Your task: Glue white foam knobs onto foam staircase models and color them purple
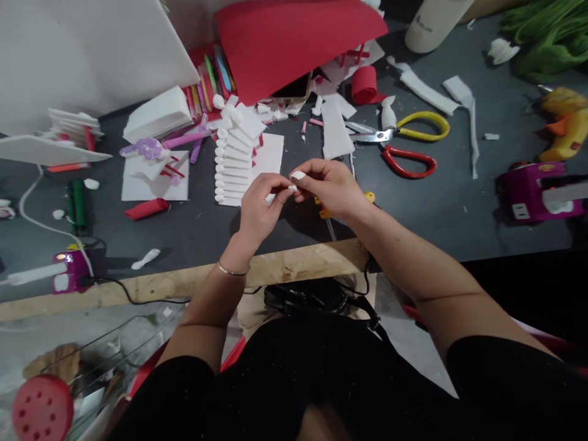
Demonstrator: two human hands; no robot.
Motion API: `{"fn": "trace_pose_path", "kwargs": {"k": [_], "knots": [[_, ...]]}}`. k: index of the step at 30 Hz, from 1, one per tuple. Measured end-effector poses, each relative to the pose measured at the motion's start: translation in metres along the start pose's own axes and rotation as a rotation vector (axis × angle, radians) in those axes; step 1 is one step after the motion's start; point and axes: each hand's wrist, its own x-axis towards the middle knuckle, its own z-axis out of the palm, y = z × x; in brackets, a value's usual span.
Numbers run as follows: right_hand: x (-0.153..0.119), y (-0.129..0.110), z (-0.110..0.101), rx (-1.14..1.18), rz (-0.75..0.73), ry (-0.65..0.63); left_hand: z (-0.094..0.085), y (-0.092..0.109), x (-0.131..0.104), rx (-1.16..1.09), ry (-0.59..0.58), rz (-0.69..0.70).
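My left hand (263, 205) and my right hand (331, 185) meet above the front of the dark table. Both are closed, fingertips pinching a small white piece (293, 187) between them. A white strip (298, 175) shows at my right thumb and forefinger. Just left of my hands lies a white stepped piece (234, 168) with rolled ends on a white sheet. Beneath my right hand a yellow tool (324, 212) is partly hidden. Scissors (384, 136) with one yellow and one red handle lie behind and to the right.
Red sheet (294, 43) and white block (158, 115) are at the back. On the left stand a white-and-purple model (146, 156) and a red roll (147, 209). A purple power block (535, 193), a yellow glue gun (567, 125) and green strands (551, 37) lie right.
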Motion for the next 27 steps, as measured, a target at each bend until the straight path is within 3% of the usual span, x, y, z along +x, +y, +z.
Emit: {"fn": "trace_pose_path", "kwargs": {"k": [8,27], "knots": [[0.0019,-0.0011,-0.0010,0.040,0.032,0.009,0.0004,-0.0001,0.0006,-0.002,-0.029,0.024],[-0.0024,-0.0068,0.0027,-0.014,-0.008,0.022,0.0003,-0.0031,0.0000,0.096,0.047,0.093]]}}
